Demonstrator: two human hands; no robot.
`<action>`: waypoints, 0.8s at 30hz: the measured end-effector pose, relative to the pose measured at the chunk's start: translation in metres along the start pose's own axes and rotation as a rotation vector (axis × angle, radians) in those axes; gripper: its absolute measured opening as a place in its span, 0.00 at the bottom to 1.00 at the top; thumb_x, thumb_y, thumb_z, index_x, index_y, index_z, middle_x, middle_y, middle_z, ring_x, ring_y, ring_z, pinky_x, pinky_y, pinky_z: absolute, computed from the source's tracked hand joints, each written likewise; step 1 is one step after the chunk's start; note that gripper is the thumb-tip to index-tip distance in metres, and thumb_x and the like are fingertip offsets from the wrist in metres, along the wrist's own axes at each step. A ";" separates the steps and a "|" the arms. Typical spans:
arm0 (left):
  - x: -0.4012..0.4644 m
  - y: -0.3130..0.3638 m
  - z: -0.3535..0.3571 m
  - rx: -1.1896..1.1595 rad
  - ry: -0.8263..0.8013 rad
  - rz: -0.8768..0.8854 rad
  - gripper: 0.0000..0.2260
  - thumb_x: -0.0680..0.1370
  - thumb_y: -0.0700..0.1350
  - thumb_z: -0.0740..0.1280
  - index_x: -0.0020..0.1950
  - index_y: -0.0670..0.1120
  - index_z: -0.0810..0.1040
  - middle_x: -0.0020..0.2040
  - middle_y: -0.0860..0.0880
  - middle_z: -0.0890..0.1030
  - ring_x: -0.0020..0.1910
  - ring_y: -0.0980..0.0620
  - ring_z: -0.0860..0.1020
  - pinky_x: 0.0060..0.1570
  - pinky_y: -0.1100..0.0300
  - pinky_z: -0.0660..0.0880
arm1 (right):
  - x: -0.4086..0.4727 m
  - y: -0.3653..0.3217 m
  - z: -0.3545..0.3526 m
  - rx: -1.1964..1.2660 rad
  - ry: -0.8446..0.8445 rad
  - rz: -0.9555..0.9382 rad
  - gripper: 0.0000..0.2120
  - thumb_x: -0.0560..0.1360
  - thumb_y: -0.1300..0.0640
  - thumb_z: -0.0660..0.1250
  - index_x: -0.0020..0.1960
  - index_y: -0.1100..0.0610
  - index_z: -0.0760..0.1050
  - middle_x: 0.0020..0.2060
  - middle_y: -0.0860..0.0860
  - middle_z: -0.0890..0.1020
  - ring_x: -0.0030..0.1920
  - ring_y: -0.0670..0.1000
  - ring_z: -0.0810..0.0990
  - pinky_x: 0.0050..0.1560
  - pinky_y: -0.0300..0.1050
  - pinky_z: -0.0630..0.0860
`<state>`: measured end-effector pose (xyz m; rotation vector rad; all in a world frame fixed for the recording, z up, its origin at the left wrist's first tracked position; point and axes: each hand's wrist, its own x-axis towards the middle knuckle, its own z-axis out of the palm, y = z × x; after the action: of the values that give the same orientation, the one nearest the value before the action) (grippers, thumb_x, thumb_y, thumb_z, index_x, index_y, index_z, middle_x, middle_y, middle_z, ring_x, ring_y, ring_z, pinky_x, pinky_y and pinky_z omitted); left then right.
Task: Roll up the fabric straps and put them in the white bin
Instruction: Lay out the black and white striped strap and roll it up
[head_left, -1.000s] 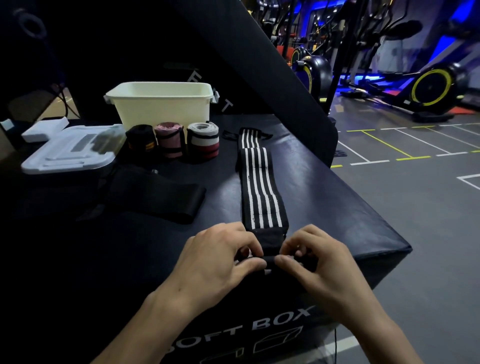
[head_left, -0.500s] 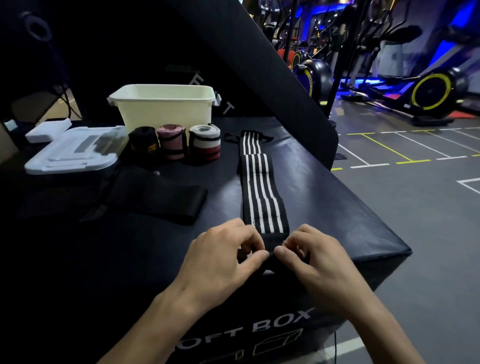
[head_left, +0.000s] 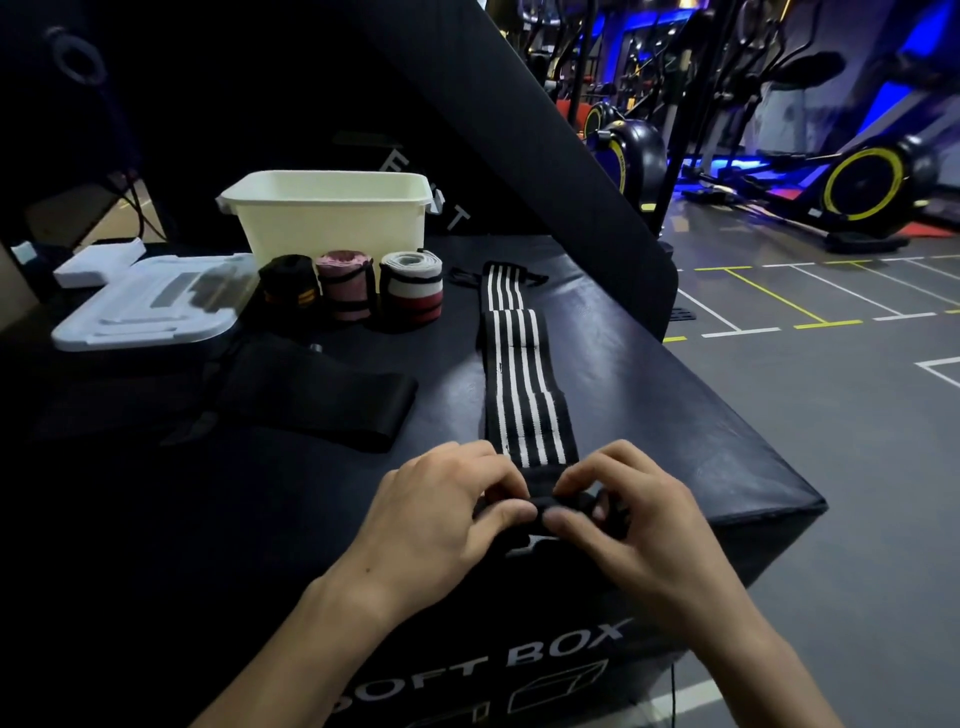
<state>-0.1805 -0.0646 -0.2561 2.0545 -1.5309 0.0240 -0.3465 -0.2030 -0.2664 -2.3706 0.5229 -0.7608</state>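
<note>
Both my hands pinch the near end of the striped strap (head_left: 524, 384), thumbs and curled fingers closed on a small black roll at the near edge of the box (head_left: 675, 395). Left hand (head_left: 441, 514) takes the roll's left side, right hand (head_left: 628, 514) its right; thumbs almost meet in the middle. Rest of the strap lies flat, running away toward the far side. White bin (head_left: 332, 218) sits far left, well apart from my hands. Three rolled straps stand just in front of it: black roll (head_left: 288, 283), pink roll (head_left: 345, 283), grey-red roll (head_left: 413, 286). Flat black band (head_left: 322, 397) lies left of the strap. Lid (head_left: 150, 301) far left.
</note>
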 end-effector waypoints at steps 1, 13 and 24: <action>0.001 -0.001 0.001 -0.033 -0.008 -0.017 0.10 0.78 0.63 0.66 0.52 0.60 0.80 0.48 0.63 0.78 0.50 0.63 0.74 0.48 0.60 0.74 | -0.002 0.001 0.000 -0.022 -0.015 -0.014 0.09 0.70 0.44 0.76 0.46 0.44 0.79 0.46 0.41 0.77 0.42 0.46 0.80 0.41 0.35 0.74; 0.005 -0.009 -0.007 -0.445 -0.214 0.066 0.07 0.73 0.54 0.78 0.44 0.53 0.86 0.39 0.57 0.83 0.39 0.51 0.79 0.40 0.56 0.75 | -0.002 0.007 -0.018 -0.043 -0.150 -0.166 0.05 0.76 0.44 0.72 0.45 0.44 0.79 0.43 0.40 0.76 0.42 0.44 0.79 0.39 0.31 0.69; 0.004 -0.010 -0.008 -0.205 -0.095 0.195 0.14 0.72 0.64 0.74 0.45 0.55 0.81 0.42 0.59 0.80 0.42 0.57 0.79 0.41 0.61 0.75 | 0.002 0.006 -0.013 -0.107 -0.159 -0.149 0.10 0.77 0.39 0.64 0.45 0.44 0.76 0.42 0.40 0.75 0.43 0.45 0.78 0.40 0.38 0.71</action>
<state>-0.1678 -0.0622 -0.2522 1.7647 -1.7110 -0.1523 -0.3538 -0.2138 -0.2608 -2.5657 0.3307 -0.6140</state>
